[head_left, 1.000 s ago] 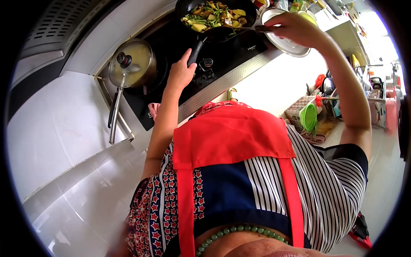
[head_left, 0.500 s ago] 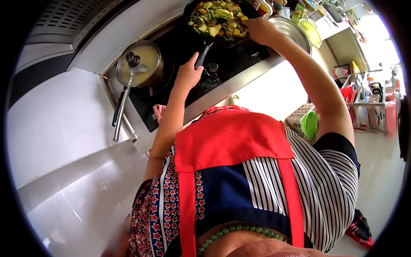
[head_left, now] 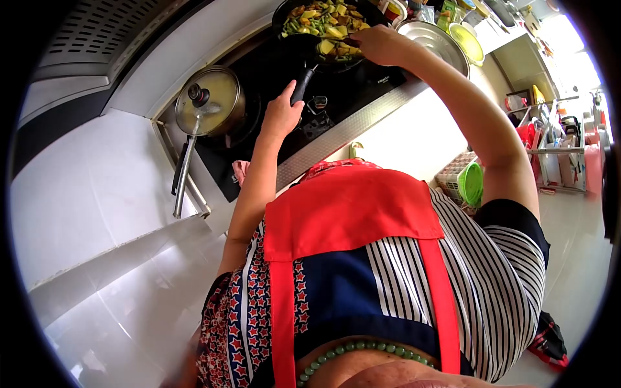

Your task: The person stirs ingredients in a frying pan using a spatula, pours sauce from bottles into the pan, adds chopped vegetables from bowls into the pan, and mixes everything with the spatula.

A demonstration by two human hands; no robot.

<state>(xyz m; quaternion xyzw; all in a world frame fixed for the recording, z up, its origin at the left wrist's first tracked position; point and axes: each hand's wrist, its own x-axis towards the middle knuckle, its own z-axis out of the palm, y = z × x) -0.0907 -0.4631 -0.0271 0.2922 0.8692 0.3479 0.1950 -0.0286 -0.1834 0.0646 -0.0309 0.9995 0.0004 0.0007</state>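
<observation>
A dark pan [head_left: 279,22] holds chopped green and yellow food [head_left: 323,21] at the top of the view. My left hand [head_left: 283,115] is closed on the pan's black handle [head_left: 303,83], with one finger lying along it. At the pan's right rim, my right hand [head_left: 381,44] is closed and turned down toward the food. The utensil it grips is mostly hidden by the hand, with only a dark part showing over the food.
On the left of the black stove [head_left: 217,158] stands a lidded pot [head_left: 213,107] with a metal utensil [head_left: 183,178] across its lid. A metal plate [head_left: 436,40] and a yellow-green basin [head_left: 467,43] are at upper right. A dish rack [head_left: 556,151] stands at far right.
My right hand has moved left from over the metal plate to the pan's right side, carrying the utensil into the food. The food has shifted in the pan. My left hand keeps hold of the handle.
</observation>
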